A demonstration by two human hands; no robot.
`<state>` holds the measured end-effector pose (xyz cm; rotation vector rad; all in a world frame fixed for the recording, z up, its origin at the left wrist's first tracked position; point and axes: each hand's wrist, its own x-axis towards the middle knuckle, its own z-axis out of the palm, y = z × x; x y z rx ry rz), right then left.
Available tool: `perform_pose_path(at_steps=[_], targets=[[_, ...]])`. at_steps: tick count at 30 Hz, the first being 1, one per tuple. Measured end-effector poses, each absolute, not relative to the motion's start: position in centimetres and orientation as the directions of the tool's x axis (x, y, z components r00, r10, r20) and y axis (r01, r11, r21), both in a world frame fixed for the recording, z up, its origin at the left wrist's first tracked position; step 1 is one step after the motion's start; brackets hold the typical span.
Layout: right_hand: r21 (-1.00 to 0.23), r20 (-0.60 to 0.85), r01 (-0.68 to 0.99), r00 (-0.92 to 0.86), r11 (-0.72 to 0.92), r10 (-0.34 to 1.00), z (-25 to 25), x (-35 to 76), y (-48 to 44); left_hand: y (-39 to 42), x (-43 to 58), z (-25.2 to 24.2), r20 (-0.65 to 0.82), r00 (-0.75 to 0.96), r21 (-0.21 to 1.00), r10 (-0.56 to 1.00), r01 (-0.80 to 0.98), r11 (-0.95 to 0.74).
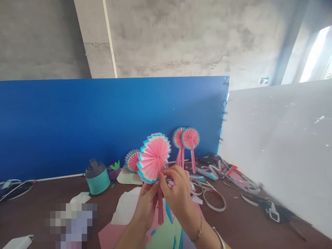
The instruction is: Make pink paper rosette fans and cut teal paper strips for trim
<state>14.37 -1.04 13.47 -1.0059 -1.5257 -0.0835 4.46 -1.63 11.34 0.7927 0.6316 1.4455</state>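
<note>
A round pleated paper fan [154, 157], pink with a white and blue zigzag rim, is held upright in front of me. Its pink paper handle [160, 207] hangs down between my hands. My left hand [149, 197] is closed around the base of the fan from the left, thumb at the top of the handle. From the right, the fingertips of my right hand [176, 185] pinch the fan's lower edge near the handle. Coloured paper sheets [166, 235] in pink, green and blue lie below my hands.
Two similar fans [191, 138] lean against the blue partition [77, 128], and another fan [131, 161] stands behind mine. A teal and grey container [97, 180] and a small purple pot [114, 172] are left. Tape rings [214, 200], strips and a black-handled tool [272, 209] lie right.
</note>
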Motion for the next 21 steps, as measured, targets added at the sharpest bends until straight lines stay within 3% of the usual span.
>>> perform_pose_path(at_steps=[9,15,21], targets=[[-0.472,0.839,0.622,0.098,0.625,0.535,13.1,14.1,-1.2,-1.8,4.4,11.6,0.103,0.058,0.806,0.993,-0.589,-0.049],[-0.485,0.834,0.597,0.097,0.639,0.543,11.9,13.6,-0.7,-1.5,3.9,11.4,0.031,-0.039,0.763,0.999,-0.644,-0.049],[-0.474,0.84,0.611,0.1,0.634,0.533,12.4,13.7,-0.9,-1.3,3.8,11.5,0.049,0.002,0.82,0.999,-0.571,-0.039]])
